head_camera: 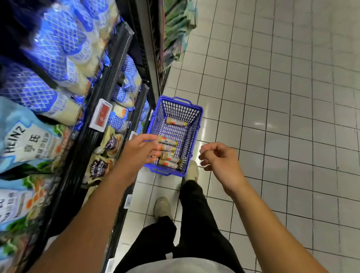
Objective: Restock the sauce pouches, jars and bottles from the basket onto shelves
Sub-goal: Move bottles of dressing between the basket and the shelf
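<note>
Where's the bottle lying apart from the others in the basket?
Head view: the lone bottle lies on its side at the far end of the blue basket, beyond the cluster of bottles by the left hand.

top: you wear a pale grey shirt, only a strip showing at the frame's lower edge | arms: your left hand and right hand are bare, forearms uncovered | legs: your trousers are black and long | feet: your left shoe and right shoe are beige-grey, low, round-toed
</note>
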`<state>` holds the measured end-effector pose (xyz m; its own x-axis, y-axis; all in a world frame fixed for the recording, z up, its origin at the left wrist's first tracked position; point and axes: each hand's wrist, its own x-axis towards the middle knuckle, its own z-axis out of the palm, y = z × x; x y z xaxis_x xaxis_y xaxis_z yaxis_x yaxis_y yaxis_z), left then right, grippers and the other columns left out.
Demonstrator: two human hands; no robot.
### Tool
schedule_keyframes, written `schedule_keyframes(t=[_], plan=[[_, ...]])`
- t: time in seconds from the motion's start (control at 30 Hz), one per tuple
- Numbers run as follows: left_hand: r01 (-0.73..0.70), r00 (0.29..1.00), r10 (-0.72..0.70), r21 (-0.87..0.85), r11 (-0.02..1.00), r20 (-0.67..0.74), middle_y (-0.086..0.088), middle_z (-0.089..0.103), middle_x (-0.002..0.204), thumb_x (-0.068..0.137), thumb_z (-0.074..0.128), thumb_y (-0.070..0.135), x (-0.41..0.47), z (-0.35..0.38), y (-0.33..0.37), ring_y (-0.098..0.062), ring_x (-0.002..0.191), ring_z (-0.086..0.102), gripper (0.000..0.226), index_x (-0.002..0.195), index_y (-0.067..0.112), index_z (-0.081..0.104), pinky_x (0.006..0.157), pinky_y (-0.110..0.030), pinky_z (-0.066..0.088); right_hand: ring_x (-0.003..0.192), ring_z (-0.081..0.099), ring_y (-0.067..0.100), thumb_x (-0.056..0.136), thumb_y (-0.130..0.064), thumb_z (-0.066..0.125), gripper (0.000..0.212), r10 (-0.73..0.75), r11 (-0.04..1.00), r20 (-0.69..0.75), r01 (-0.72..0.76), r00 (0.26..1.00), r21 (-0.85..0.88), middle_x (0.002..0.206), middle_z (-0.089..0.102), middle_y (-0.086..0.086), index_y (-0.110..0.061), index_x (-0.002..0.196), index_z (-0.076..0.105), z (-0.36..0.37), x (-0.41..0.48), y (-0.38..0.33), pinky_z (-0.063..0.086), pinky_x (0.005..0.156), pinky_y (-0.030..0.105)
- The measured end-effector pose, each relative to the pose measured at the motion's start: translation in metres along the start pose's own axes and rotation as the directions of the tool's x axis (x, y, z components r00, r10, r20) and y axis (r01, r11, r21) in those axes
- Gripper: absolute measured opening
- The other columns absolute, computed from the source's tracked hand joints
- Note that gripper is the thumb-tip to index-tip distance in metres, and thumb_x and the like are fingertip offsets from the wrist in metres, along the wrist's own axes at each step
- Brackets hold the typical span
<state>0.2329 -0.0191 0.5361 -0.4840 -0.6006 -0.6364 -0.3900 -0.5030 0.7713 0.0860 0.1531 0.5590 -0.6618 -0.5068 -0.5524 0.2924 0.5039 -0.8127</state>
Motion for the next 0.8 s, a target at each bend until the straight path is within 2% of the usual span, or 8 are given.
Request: schedule_keyframes(t=[0.13, 0.23, 0.37, 0.5, 0.6, 0.7, 0.8], plan=[[0.107, 0.992, -0.108, -0.02, 0.994, -0.062, -0.005, 0.066, 0.076, 0.097, 0.059, 0.008, 0.041, 0.011, -0.011, -0.014, 0.061, 0.06, 0.009, 0.103, 0.013, 0.064, 0.054, -0.02, 0.054, 0.059, 0.063, 0.003, 0.092, -0.006, 0.059, 0.013, 0.048, 0.998, 0.046, -0.046, 0.998, -0.042, 0.072, 0.069, -0.005, -0.011, 0.089, 0.071, -0.004, 0.055, 0.006, 0.05, 0.055, 0.017], [0.181, 0.977, -0.183, -0.027, 0.983, -0.108, -0.005, 0.065, 0.078, 0.096, 0.059, 0.009, 0.073, 0.02, -0.022, -0.016, 0.064, 0.057, 0.008, 0.1, 0.015, 0.063, 0.052, -0.02, 0.051, 0.055, 0.061, 0.001, 0.092, -0.002, 0.058, 0.013, 0.087, 0.993, 0.099, -0.078, 0.991, -0.087, 0.074, 0.068, 0.001, -0.007, 0.087, 0.069, -0.003, 0.104, 0.011, 0.049, 0.053, 0.015], [0.271, 0.951, -0.275, -0.043, 0.962, -0.141, 0.001, 0.071, 0.077, 0.095, 0.064, 0.02, 0.127, 0.027, -0.044, -0.01, 0.065, 0.067, 0.004, 0.094, 0.022, 0.067, 0.057, -0.023, 0.056, 0.052, 0.058, 0.001, 0.093, -0.002, 0.057, 0.012, 0.12, 0.977, 0.168, -0.087, 0.978, -0.193, 0.074, 0.066, 0.003, -0.008, 0.086, 0.065, 0.003, 0.175, 0.021, 0.047, 0.051, 0.014], [0.345, 0.919, -0.359, -0.108, 0.932, -0.161, 0.005, 0.071, 0.068, 0.096, 0.063, 0.025, 0.18, 0.029, -0.076, -0.008, 0.06, 0.069, 0.007, 0.09, 0.023, 0.067, 0.057, -0.022, 0.056, 0.061, 0.06, 0.015, 0.092, -0.006, 0.059, 0.019, 0.183, 0.947, 0.207, -0.116, 0.961, -0.299, 0.071, 0.065, 0.001, -0.017, 0.076, 0.061, 0.014, 0.239, 0.047, 0.051, 0.057, 0.025], [0.412, 0.887, -0.429, -0.126, 0.902, -0.17, 0.005, 0.069, 0.062, 0.098, 0.06, 0.025, 0.219, 0.028, -0.111, -0.007, 0.052, 0.065, 0.009, 0.09, 0.021, 0.063, 0.05, -0.019, 0.053, 0.062, 0.06, 0.021, 0.092, -0.004, 0.059, 0.02, 0.227, 0.927, 0.234, -0.136, 0.945, -0.348, 0.069, 0.063, 0.003, -0.015, 0.075, 0.06, 0.027, 0.279, 0.08, 0.052, 0.057, 0.033], [0.496, 0.84, -0.508, -0.112, 0.861, -0.189, -0.001, 0.063, 0.064, 0.099, 0.058, 0.021, 0.258, 0.026, -0.157, -0.011, 0.052, 0.059, 0.014, 0.085, 0.02, 0.058, 0.046, -0.019, 0.053, 0.06, 0.054, 0.023, 0.088, 0.001, 0.058, 0.017, 0.285, 0.906, 0.261, -0.17, 0.923, -0.388, 0.065, 0.056, 0.005, -0.011, 0.076, 0.056, 0.044, 0.316, 0.127, 0.051, 0.058, 0.037], [0.571, 0.796, -0.571, -0.062, 0.819, -0.201, 0.0, 0.062, 0.061, 0.1, 0.055, 0.02, 0.3, 0.023, -0.208, -0.014, 0.059, 0.058, 0.019, 0.081, 0.019, 0.055, 0.055, -0.024, 0.055, 0.069, 0.056, 0.026, 0.084, -0.002, 0.066, 0.013, 0.363, 0.863, 0.282, -0.206, 0.888, -0.461, 0.074, 0.059, 0.014, -0.011, 0.08, 0.057, 0.067, 0.354, 0.18, 0.051, 0.071, 0.046]])
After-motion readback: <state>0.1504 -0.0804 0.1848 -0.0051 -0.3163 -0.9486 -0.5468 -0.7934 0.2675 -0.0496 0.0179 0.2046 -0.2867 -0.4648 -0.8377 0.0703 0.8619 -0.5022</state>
